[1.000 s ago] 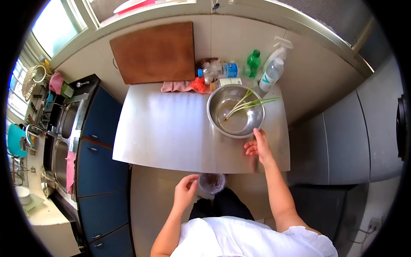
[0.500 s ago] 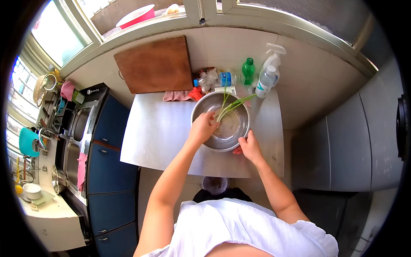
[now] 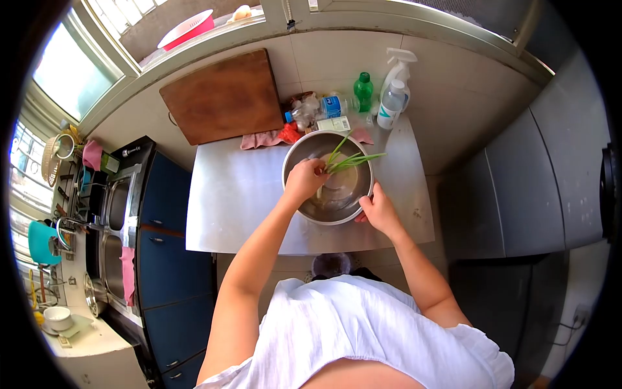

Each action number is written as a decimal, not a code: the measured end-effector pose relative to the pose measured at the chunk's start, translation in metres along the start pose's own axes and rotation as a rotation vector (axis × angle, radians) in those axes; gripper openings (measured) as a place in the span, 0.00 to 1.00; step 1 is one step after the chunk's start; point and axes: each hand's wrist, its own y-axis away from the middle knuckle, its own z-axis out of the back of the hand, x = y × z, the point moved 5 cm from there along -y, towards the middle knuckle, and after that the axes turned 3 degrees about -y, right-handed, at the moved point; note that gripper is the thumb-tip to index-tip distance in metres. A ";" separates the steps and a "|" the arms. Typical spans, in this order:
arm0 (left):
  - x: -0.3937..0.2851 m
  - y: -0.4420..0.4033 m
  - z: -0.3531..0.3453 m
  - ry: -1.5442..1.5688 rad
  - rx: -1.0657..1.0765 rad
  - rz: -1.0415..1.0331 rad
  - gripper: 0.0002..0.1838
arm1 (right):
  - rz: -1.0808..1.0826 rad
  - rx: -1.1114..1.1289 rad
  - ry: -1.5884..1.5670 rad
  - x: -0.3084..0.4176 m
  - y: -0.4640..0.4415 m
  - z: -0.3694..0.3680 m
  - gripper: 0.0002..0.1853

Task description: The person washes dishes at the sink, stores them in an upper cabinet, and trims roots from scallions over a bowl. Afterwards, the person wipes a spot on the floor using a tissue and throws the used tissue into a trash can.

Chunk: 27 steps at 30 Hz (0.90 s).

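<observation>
A round stainless steel bowl (image 3: 300,146) stands on the metal table (image 3: 227,201). My left hand (image 3: 307,177) reaches over the bowl, its fingers closed around a small bunch of green onions (image 3: 350,161). Their green leaves point up and to the right, across the bowl's rim. My right hand (image 3: 380,211) grips the bowl's right edge, thumb on top and fingers underneath. Something pale lies at the bottom of the bowl, too unclear to name.
A wooden cutting board (image 3: 223,97) leans on the wall behind the table. Beside it are plastic bottles (image 3: 332,106), a green bottle (image 3: 363,92), a white spray bottle (image 3: 400,65) and a clear bottle (image 3: 391,107). Sinks (image 3: 116,204) are at left, a grey fridge (image 3: 518,175) at right.
My left hand has shifted along the green onions towards their leaves, and the bunch hangs differently over the bowl. My right hand keeps hold of the rim. The view has tilted slightly.
</observation>
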 end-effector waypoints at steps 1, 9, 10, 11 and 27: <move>0.000 0.000 0.002 0.002 0.007 0.007 0.11 | 0.013 -0.005 0.002 0.003 0.000 0.000 0.13; 0.017 -0.006 -0.002 0.148 -0.035 0.117 0.12 | 0.014 0.042 -0.041 0.006 -0.009 0.005 0.10; 0.020 -0.008 -0.006 0.168 -0.029 0.145 0.13 | 0.004 0.062 -0.064 0.004 -0.011 0.005 0.10; 0.021 -0.009 -0.008 0.169 -0.030 0.142 0.13 | 0.006 0.060 -0.063 0.003 -0.012 0.007 0.10; -0.010 -0.018 -0.017 -0.040 0.091 -0.004 0.19 | -0.049 0.096 0.015 0.019 -0.006 0.031 0.10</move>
